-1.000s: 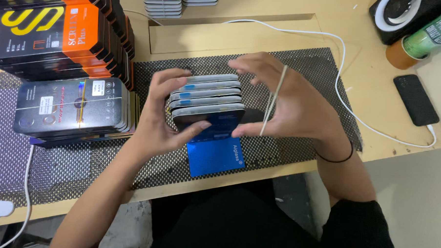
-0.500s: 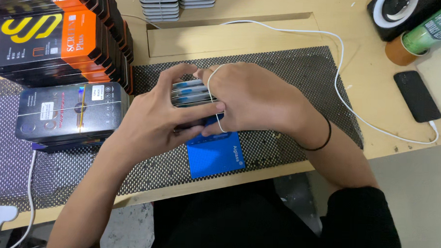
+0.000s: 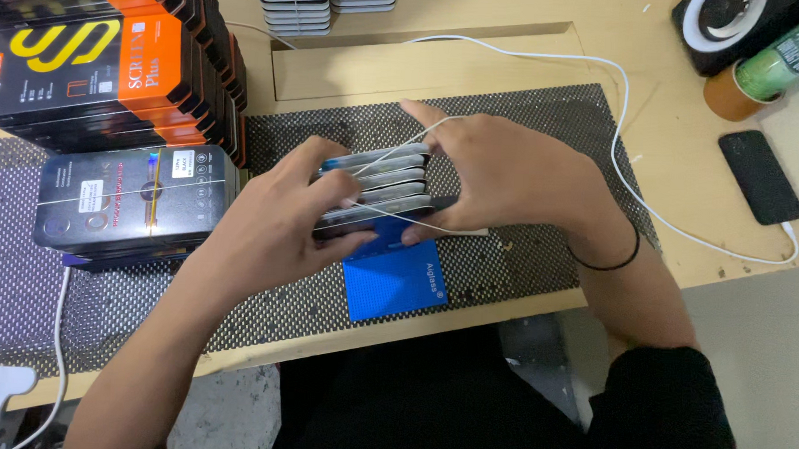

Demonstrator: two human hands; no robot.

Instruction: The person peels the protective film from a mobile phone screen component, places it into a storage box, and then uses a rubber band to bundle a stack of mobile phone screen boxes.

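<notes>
A stack of several thin flat packs (image 3: 379, 187) is held above the black mesh mat (image 3: 522, 255). My left hand (image 3: 284, 220) grips the stack's left end from the side and below. My right hand (image 3: 498, 179) holds the right end, its fingers stretching a thin pale rubber band (image 3: 393, 153) over the stack. A blue square pad (image 3: 396, 282) lies on the mat just under the stack.
A bundle of dark flat boxes (image 3: 135, 202) lies left, with tall orange-and-black box stacks (image 3: 104, 55) behind it. Grey pack stacks (image 3: 323, 0) sit at the back. A white cable (image 3: 631, 188) runs to a black phone (image 3: 760, 175) at right, near a green bottle (image 3: 782, 56).
The right hand came down over the stack with the rubber band, then drew back to the right end; the band now lies stretched across the packs.
</notes>
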